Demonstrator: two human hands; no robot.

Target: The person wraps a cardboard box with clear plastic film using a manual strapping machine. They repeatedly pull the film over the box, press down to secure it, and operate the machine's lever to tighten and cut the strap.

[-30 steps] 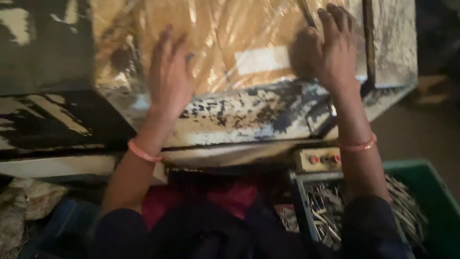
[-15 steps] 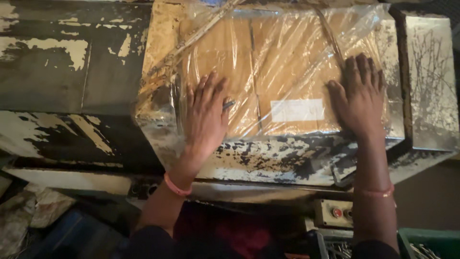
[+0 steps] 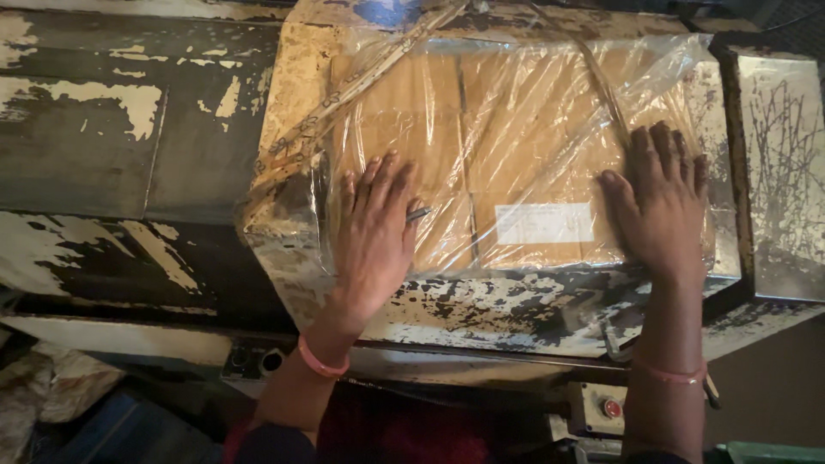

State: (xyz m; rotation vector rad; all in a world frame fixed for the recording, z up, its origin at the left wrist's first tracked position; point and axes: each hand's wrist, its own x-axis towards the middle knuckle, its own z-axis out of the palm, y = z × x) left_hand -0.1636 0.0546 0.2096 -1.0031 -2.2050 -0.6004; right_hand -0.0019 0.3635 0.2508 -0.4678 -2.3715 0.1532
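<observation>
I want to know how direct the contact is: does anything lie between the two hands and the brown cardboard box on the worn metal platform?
Yes. A clear plastic wrap covers the cardboard box, so the left hand and right hand press flat on the film, not on bare cardboard. Nothing else visible lies between them.

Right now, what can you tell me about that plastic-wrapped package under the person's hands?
The package is a flat brown cardboard box with a seam down its middle and a pale rectangular label near its front edge. Clear, wrinkled plastic film covers it loosely. It lies flat on a worn metal machine bed with flaking paint. The left hand presses palm down on its left part, the right hand on its right part, fingers spread.
</observation>
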